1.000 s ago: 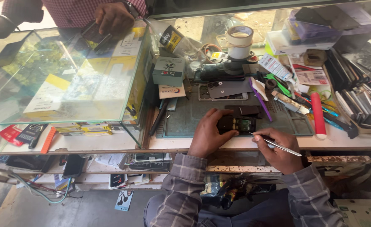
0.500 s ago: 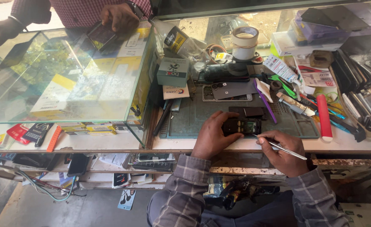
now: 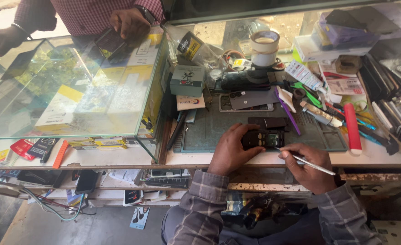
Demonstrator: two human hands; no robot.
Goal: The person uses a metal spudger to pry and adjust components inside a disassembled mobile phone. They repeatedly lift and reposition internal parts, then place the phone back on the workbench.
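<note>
On mat (image 3: 209, 131), phone (image 3: 263, 139) lies crosswise, left-right

Both forearms, in plaid sleeves, reach forward and angle inward, so the hands sit close together without touching. The left hand (image 3: 230, 152) lies palm down, its fingers curled to the right in a closed grip with the thumb stretched toward the right hand. The right hand (image 3: 307, 164), slightly nearer the body, is closed in a pen-like pinch, knuckles up, wrist bent inward.
</note>
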